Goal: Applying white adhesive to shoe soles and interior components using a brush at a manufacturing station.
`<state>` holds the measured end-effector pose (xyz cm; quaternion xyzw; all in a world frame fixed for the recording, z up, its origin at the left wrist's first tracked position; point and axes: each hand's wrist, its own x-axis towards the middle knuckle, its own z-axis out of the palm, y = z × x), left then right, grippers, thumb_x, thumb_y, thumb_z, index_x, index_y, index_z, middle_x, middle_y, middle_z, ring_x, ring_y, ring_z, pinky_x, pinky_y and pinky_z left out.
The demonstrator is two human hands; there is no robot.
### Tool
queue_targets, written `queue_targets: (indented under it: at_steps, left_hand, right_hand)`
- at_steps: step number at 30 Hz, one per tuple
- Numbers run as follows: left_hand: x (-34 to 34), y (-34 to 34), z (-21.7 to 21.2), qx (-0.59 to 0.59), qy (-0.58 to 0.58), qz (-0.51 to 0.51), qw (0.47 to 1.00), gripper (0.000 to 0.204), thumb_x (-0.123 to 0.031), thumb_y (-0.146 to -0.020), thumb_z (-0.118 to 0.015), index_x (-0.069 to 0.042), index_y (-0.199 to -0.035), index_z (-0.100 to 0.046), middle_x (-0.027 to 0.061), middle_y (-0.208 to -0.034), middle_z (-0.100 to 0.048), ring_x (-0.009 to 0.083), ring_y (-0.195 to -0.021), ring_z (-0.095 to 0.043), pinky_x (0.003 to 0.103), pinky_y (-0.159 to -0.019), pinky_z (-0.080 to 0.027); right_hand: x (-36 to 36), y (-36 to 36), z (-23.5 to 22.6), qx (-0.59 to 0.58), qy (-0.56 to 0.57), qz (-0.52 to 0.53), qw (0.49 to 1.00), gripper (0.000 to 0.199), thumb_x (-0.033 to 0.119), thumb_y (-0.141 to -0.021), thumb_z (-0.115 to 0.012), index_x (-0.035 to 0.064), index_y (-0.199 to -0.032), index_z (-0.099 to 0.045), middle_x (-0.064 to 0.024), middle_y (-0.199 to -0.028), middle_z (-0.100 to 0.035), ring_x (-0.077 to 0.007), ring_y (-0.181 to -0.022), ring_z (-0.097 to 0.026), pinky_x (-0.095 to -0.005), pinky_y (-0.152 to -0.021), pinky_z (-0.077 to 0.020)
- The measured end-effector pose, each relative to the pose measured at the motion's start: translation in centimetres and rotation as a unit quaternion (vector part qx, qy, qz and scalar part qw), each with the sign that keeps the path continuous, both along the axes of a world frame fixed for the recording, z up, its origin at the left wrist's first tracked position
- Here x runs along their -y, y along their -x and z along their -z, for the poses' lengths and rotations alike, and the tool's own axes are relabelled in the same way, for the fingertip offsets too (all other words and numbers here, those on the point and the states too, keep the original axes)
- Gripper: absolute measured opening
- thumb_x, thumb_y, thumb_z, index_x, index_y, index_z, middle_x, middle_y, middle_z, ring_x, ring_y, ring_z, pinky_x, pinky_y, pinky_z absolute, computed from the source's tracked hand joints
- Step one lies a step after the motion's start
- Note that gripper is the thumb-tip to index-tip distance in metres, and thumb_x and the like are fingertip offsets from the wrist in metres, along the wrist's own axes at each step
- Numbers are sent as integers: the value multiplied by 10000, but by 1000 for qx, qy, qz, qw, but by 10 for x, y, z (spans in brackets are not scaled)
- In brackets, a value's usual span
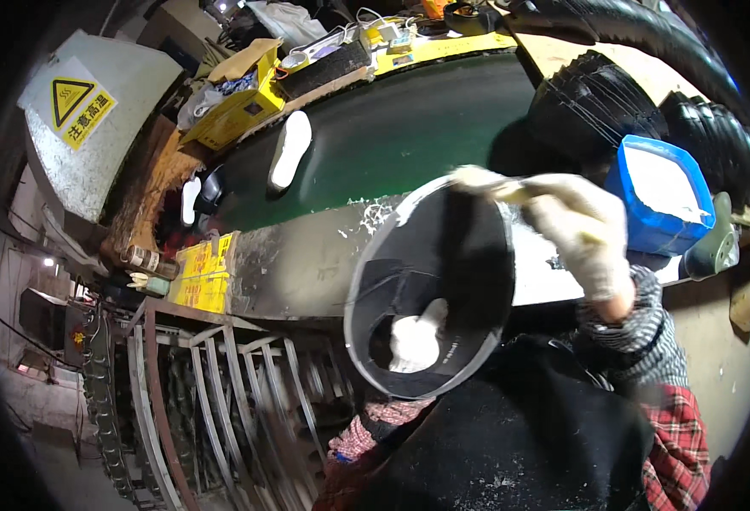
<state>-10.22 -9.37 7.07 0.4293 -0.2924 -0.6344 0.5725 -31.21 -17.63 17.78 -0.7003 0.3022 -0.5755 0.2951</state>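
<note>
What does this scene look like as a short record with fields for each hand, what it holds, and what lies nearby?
Left hand: gloved, inside a black shoe sole, holding it up
Right hand: gloved, gripping a brush at the sole's upper rim
Belt: dark green, carrying a white sole
Tub: blue, filled with white paste, right of the hand
Box: yellow, beyond the belt
Rack: metal, lower left

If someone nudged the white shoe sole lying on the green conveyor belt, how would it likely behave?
The shoe sole lies flat and looks thin, so it would probably slide, not roll or tip. It seems light and likely somewhat bendy. The belt looks smooth, so little may hold it.
</note>
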Motion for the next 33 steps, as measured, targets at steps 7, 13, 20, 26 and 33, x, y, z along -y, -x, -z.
queue_targets:
  at_steps: [7,13,20,26,33]
  left_hand:
    - [6,-24,-33,-12,-22,-13,1000,187,-138,-965,-550,3,-928,-667,76,-788,-661,174,-685,-631,284,-635,-538]
    - [34,-27,-56,-22,-76,39,996,198,-124,-980,-517,13,-958,-658,83,-845,-687,160,-727,-657,257,-661,-557]
    - [2,-32,-55,167,18,31,985,223,-169,-977,-538,0,-1091,-627,96,-892,-690,195,-757,-674,292,-687,-562]
    - [10,-19,-48,10,-40,42,998,300,-262,-968,-525,-59,-1175,-602,74,-833,-683,191,-706,-663,317,-611,-532]
    - [35,-58,-32,-306,-169,19,937,402,-370,-959,-509,-127,-1273,-573,47,-764,-675,186,-646,-649,347,-523,-498]
  right_hand:
    - [-61,-72,-25,-174,288,-144,931,507,355,-895,-639,-69,-1164,-573,-42,-586,-557,-220,-521,-609,-312,-525,-491]
    - [-51,41,6,-224,-58,-280,932,174,177,-890,-680,22,-968,-690,-101,-823,-703,-230,-676,-678,-319,-667,-567]
    - [-69,67,5,-205,64,-84,973,183,129,-878,-649,-12,-986,-695,-97,-706,-651,-206,-625,-641,-299,-597,-512]
    - [-20,92,22,17,-9,89,996,240,84,-934,-624,-35,-1141,-635,-79,-936,-672,-125,-776,-629,-248,-674,-514]
    - [-47,90,80,-132,-70,-163,975,338,97,-812,-703,8,-1133,-642,-124,-846,-645,-261,-719,-624,-381,-664,-488]
